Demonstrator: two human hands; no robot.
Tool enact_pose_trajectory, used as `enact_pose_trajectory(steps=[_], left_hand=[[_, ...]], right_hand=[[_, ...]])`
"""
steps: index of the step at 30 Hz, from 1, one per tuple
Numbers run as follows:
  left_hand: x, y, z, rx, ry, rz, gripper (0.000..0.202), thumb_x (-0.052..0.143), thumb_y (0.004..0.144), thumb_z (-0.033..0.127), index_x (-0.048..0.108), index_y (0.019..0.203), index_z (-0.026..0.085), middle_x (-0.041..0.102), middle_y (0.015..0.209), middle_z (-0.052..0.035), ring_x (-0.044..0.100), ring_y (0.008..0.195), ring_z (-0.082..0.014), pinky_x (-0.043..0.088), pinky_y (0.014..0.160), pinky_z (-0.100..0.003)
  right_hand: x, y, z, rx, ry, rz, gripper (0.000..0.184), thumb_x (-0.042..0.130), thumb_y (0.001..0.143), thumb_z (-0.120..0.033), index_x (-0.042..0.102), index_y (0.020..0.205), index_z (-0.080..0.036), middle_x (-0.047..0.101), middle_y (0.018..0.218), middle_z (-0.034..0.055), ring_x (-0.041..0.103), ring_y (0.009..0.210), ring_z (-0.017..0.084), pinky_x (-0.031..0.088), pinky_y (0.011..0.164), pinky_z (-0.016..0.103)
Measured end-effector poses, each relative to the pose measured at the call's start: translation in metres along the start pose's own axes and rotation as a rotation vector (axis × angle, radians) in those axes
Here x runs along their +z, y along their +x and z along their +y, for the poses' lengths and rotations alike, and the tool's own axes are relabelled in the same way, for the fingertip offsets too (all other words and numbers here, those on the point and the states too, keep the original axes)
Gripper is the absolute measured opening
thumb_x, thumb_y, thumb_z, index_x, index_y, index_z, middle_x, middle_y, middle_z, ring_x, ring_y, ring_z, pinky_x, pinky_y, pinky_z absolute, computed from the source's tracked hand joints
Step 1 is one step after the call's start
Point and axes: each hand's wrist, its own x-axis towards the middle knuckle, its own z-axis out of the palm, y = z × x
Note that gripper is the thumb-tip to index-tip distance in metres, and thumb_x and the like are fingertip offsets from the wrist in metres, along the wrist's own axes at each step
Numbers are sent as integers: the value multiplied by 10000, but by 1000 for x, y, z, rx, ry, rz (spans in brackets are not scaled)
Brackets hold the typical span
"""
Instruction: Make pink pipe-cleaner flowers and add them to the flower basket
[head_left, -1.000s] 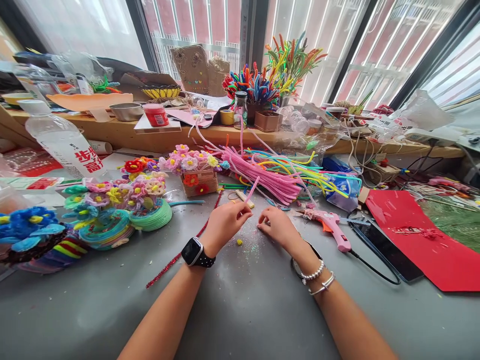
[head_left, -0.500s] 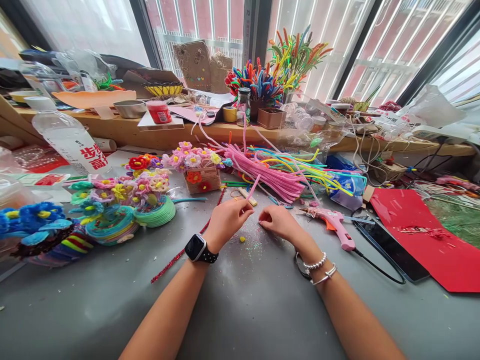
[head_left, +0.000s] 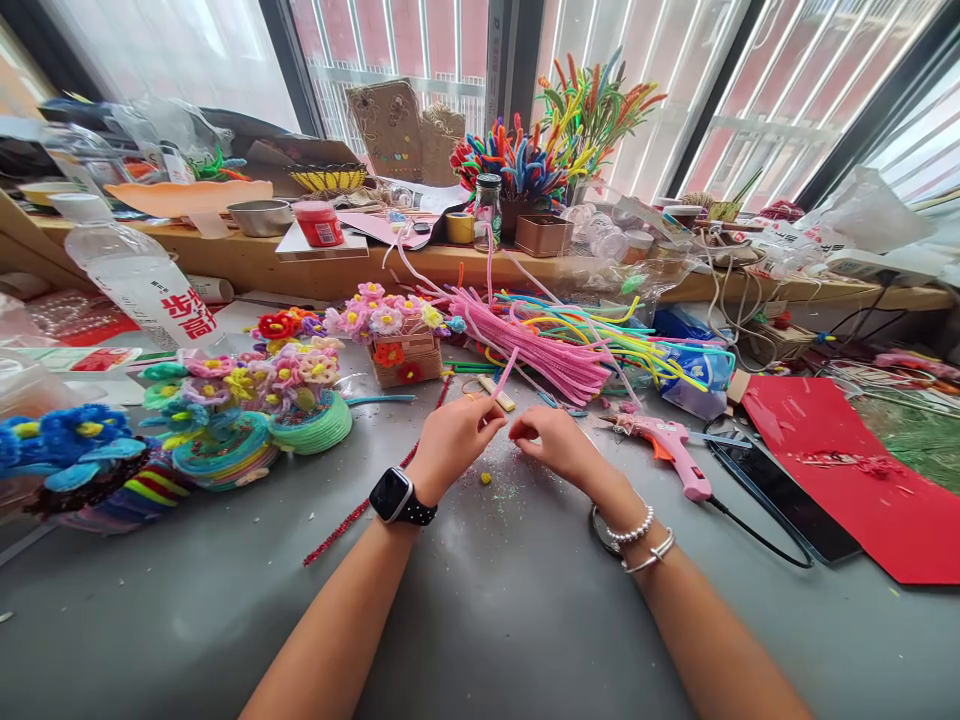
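Observation:
My left hand (head_left: 454,438), with a black smartwatch on the wrist, pinches a short pink pipe cleaner (head_left: 507,372) that sticks up and away from the fingers. My right hand (head_left: 555,446), with bead and metal bracelets on the wrist, is curled in a pinch close beside the left fingertips; what it holds is too small to see. Both hands hover just above the grey table (head_left: 480,620). A big bundle of pink pipe cleaners (head_left: 540,350) lies right behind them.
A pink glue gun (head_left: 667,445) and a dark phone (head_left: 780,495) lie right of my right hand, beside red paper (head_left: 847,470). Pipe-cleaner flowers and coils (head_left: 247,410) crowd the left. A red glitter stem (head_left: 360,505) lies under my left wrist. A cluttered wooden shelf (head_left: 450,265) runs behind.
My right hand has moved slightly left, closer to the left fingertips. The view shifted a little; the left hand keeps its pinch on the pink stem.

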Motion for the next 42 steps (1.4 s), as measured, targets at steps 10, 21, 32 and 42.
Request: enact_pose_trajectory(steps=[10, 21, 32, 42], left_hand=[[0, -1, 0, 9, 2, -2, 169, 447, 783, 258, 597, 738, 193, 618, 761, -1, 535, 660, -116, 350, 596, -222], [0, 0, 0, -6, -6, 35, 185, 450, 788, 280, 598, 741, 181, 605, 725, -5, 526, 644, -114, 342, 589, -218], [2, 0, -5, 8, -30, 53, 172, 455, 786, 290, 590, 745, 190, 613, 749, -2, 521, 647, -120, 339, 587, -225], [4, 0, -5, -4, 14, 31, 181, 452, 785, 296, 582, 729, 183, 590, 694, 1, 507, 600, -113, 302, 540, -218]], right_hand=[[5, 2, -4, -65, -276, -138, 149, 465, 763, -88, 600, 769, -149, 624, 805, 64, 565, 756, 152, 384, 651, 228], [2, 0, 0, -18, -221, -45, 158, 491, 740, -72, 606, 827, -136, 630, 848, 79, 568, 799, 162, 400, 699, 239], [-36, -18, 10, -15, -69, 321, 128, 516, 709, -74, 604, 776, -141, 645, 772, 62, 587, 705, 154, 454, 679, 274], [-133, -64, 113, 314, -189, 830, 105, 547, 672, -203, 628, 723, -161, 644, 716, 62, 585, 623, 157, 442, 649, 295]])
